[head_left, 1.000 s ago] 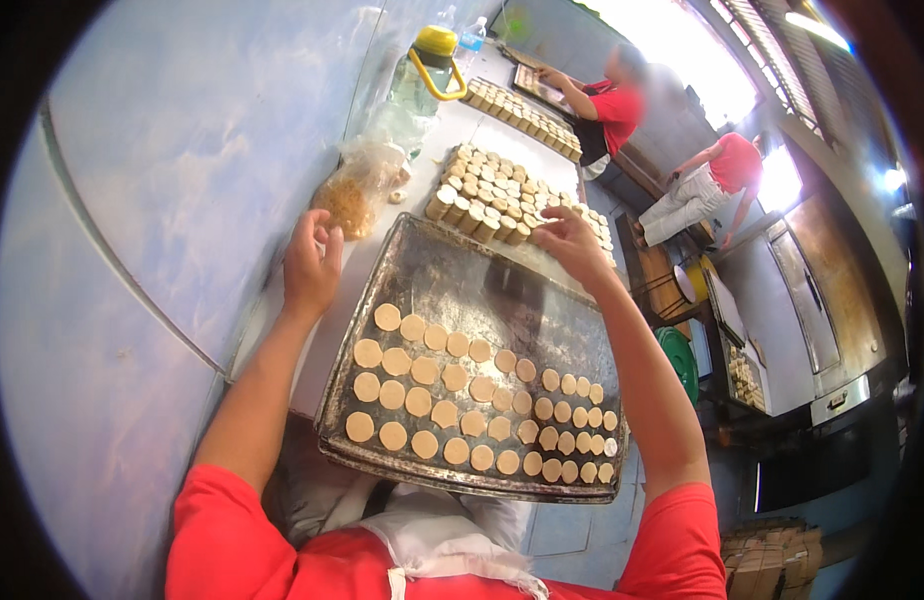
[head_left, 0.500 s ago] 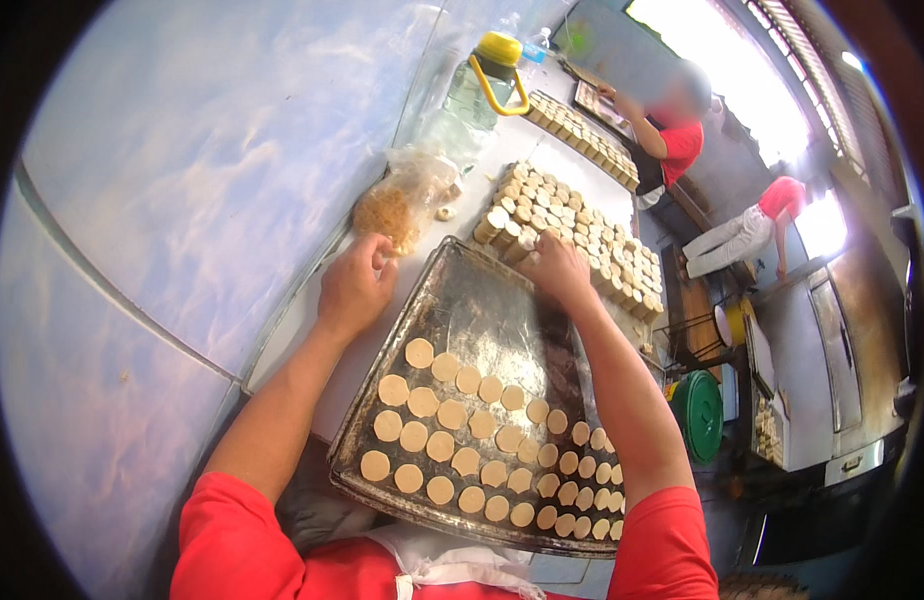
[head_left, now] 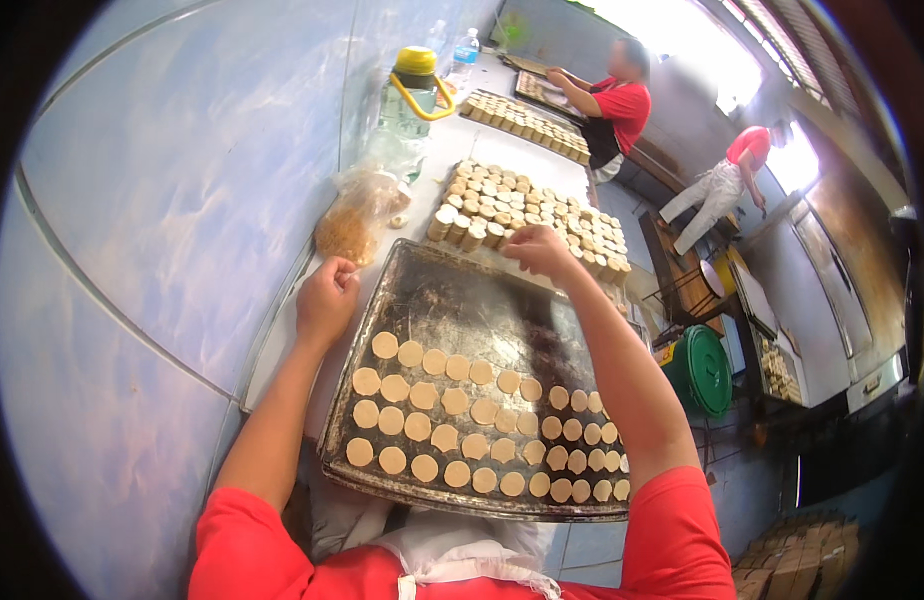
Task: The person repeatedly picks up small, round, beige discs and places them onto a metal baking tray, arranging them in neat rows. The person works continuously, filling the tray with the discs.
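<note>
A dark, worn baking tray point(head_left: 452, 290) lies in front of me, its nearer part covered by rows of flat round dough discs point(head_left: 454, 401). My left hand point(head_left: 327, 305) is left of the tray, thumb and fingers pinched together at the lower end of a clear plastic bag point(head_left: 350, 228) of orange-brown shreds. What the pinch holds is too small to make out. Over the tray's far edge, my right hand point(head_left: 544, 252) has its fingers curled in, close to a block of short dough cylinders point(head_left: 532, 208). Those fingers hide whatever they hold, if anything.
A large bottle with a yellow lid and handle point(head_left: 412, 95) stands by the tiled wall. Another dough block point(head_left: 527, 122) lies farther along the table, near a co-worker in red point(head_left: 622, 105). Another person point(head_left: 722, 180) stands beyond. A green lidded bin point(head_left: 697, 370) is at right.
My right hand has drawn back from the dough block's near edge to over the tray's far edge. My left hand remains by the bag. The view has shifted, showing more of the co-workers.
</note>
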The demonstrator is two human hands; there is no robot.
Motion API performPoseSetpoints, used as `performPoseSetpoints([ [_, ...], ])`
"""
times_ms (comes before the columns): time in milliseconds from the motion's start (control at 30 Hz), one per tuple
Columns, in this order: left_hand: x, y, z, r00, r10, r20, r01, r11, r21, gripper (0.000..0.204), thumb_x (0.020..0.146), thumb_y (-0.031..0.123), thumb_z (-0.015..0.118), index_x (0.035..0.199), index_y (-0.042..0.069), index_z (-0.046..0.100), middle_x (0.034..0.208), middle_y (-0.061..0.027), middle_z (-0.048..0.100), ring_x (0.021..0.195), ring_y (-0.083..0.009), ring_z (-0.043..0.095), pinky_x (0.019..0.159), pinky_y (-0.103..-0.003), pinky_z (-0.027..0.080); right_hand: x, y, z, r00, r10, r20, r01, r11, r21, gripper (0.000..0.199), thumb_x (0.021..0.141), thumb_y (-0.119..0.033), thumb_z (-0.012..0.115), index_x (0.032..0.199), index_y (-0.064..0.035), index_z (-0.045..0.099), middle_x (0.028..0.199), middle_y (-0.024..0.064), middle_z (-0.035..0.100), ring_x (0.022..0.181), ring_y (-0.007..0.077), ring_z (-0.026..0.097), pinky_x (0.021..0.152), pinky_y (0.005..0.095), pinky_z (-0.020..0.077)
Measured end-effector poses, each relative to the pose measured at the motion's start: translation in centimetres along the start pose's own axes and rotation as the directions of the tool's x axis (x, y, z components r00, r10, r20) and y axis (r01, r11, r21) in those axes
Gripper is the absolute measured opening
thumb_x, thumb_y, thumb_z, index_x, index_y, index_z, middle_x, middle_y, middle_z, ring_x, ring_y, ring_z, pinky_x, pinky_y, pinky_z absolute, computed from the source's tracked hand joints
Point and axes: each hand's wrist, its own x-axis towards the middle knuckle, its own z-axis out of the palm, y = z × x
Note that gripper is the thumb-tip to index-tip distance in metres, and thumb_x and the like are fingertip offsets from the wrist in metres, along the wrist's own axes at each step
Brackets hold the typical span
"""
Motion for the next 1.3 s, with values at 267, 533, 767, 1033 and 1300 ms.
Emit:
performPoseSetpoints([
  [267,0.2,-0.1,-0.1,0.999,0.011,-0.039,-0.011,1.000,-0.002,0.017,0.092,0.022,0.070,0.104,0.009,0.073,0.090,-0.0153,0.077,0.087,-0.0369,0.075,0.078,-0.048,0.058,3.8,-0.4,3.5,0.995,-0.099,0.018,0.094,0.851,-0.516,0.028,0.077,-0.036,0.087,0.091,-0.0119,0.086,0.088,0.0123,0.080,0.081,0.0286,0.076,0.079,0.0421,0.0598],
  [533,0.2,0.1,-0.3,0.999,-0.032,-0.009,0.031,0.999,-0.004,0.018,0.093,0.024,0.069,0.103,0.010,0.073,0.090,-0.0139,0.077,0.087,-0.0361,0.074,0.078,-0.048,0.057,-0.5,-2.8,0.8,0.975,-0.059,-0.213,0.026,0.988,-0.153,0.018,0.089,-0.020,0.082,0.093,-0.0043,0.076,0.083,0.0094,0.076,0.076,0.0159,0.071,0.072,0.0338,0.0580],
  [767,0.7,-0.2,-0.8,0.998,-0.050,0.050,0.051,0.998,-0.035,0.020,0.096,0.026,0.069,0.105,0.008,0.074,0.092,-0.0100,0.078,0.085,-0.0307,0.075,0.078,-0.043,0.057,-7.2,-5.4,-0.4,0.987,-0.160,0.020,0.120,0.816,0.566,0.021,0.095,-0.011,0.075,0.114,-0.0081,0.066,0.091,-0.0011,0.070,0.075,0.0069,0.062,0.063,0.0227,0.0482],
  [1033,-0.7,12.9,-3.6,0.824,0.306,0.477,-0.064,0.887,-0.458,0.027,0.105,0.027,0.067,0.108,0.001,0.074,0.090,0.0004,0.067,0.083,-0.0087,0.058,0.075,-0.028,0.050,-17.1,-7.0,0.2,0.922,-0.380,0.082,0.220,0.684,0.696,0.027,0.094,-0.015,0.078,0.119,-0.0056,0.069,0.098,0.0012,0.073,0.079,0.0067,0.063,0.068,0.0212,0.0486],
  [1300,-5.1,22.4,0.2,0.676,0.366,0.639,0.108,0.809,-0.578,0.017,0.106,0.022,0.068,0.100,0.006,0.070,0.081,0.0048,0.060,0.074,-0.0045,0.052,0.068,-0.023,0.043,-22.9,-3.3,-0.7,0.960,-0.239,-0.146,0.278,0.756,0.593,0.023,0.099,-0.020,0.076,0.114,-0.0048,0.069,0.091,-0.0016,0.068,0.078,0.0068,0.064,0.068,0.0234,0.0507],
])
